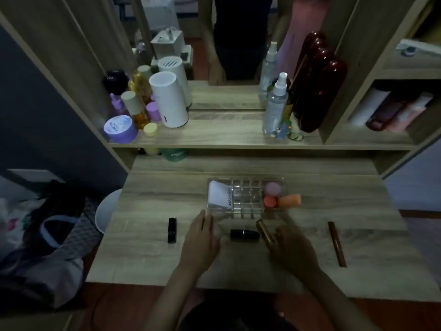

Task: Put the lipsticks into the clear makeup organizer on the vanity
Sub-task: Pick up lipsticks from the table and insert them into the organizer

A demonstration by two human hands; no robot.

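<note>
The clear makeup organizer (pixel 245 198) sits mid-vanity, its grid slots holding no lipstick. Inside it are a white pouch (pixel 218 195) on the left and pink and orange sponges (pixel 274 194) on the right. A black square lipstick (pixel 172 230) lies to the left. A black round lipstick (pixel 244 235) lies between my hands. A slim brown tube (pixel 337 244) lies far right. My left hand (pixel 201 237) rests flat and open beside the organizer's front left corner. My right hand (pixel 290 247) is closed around a gold-brown lipstick (pixel 262 228), tilted up toward the organizer.
On the upper shelf stand bottles, a white cylinder (pixel 169 101), a purple jar (pixel 120 129), spray bottles (pixel 276 103) and a dark red case (pixel 317 87). A mirror stands behind them. A white stool (pixel 107 211) and bags (pixel 43 235) are left of the desk.
</note>
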